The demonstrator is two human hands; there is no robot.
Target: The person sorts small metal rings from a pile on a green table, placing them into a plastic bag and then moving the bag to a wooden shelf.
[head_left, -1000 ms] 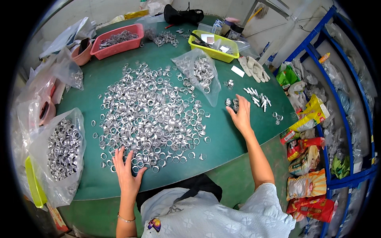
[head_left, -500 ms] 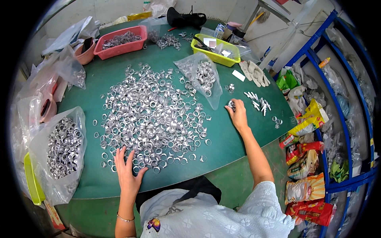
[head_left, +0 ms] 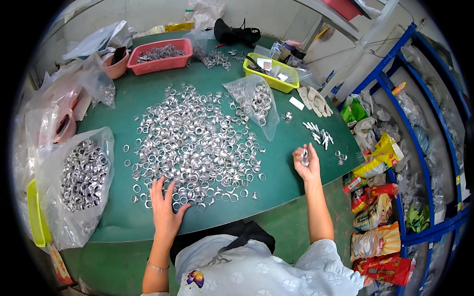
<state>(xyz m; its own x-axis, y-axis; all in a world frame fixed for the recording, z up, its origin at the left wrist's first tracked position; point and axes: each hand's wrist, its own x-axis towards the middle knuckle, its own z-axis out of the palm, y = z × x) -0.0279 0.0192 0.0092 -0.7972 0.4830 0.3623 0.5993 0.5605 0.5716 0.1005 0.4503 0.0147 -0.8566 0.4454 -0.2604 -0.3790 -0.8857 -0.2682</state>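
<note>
A broad pile of silver metal rings (head_left: 192, 143) covers the middle of the green table. My left hand (head_left: 167, 212) rests at its near edge, fingers spread, with the fingertips touching the closest rings. Off to the right of the pile, my right hand (head_left: 309, 167) is turned palm up above the table. Its fingers curl around a few silver rings (head_left: 304, 157), seen nearly edge on; how many is unclear. Beyond that hand lie a row-like heap of short silver stacks (head_left: 320, 134) and two small clusters of loose rings (head_left: 340, 157).
Clear bags of rings sit at the left (head_left: 84, 177) and behind the pile (head_left: 259, 103). A pink basket (head_left: 160, 69) and a yellow-green basket (head_left: 270, 81) stand farther back. White gloves (head_left: 315, 102) lie at the right, near a blue shelf rack (head_left: 405, 106).
My right hand has turned from palm down to palm up and drawn slightly nearer, lifting the rings with it. My left hand stays at the pile's near edge. The whole view has shifted slightly.
</note>
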